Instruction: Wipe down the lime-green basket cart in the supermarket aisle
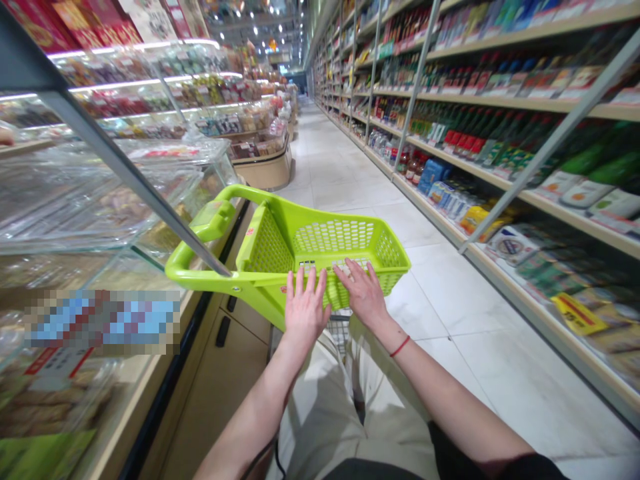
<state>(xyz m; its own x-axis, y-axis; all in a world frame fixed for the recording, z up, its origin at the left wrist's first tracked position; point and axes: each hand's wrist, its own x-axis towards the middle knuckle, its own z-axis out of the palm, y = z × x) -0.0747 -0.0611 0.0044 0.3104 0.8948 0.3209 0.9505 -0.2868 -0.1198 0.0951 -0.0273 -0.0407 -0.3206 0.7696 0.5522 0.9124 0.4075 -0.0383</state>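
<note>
A bright green plastic shopping cart (340, 220) stands sideways right in front of me, its basket showing no goods inside. My left hand (306, 300) lies at the basket's near rim with its fingers stretched out. Beside it, my right hand (363, 290) rests on the same rim, fingers spread and tips reaching over the edge. Neither hand is wrapped round anything. The cart's curved green handle (187, 263) points to the left, close to the display counter. A red string bracelet (400, 346) circles my right wrist.
On the left runs a glass-topped food counter (165, 247) with packaged goods behind it. Tall shelves (480, 173) of bottles and cans line the right side. A white tiled aisle (335, 153) leads away between them. A rounded display stand (265, 167) juts out ahead.
</note>
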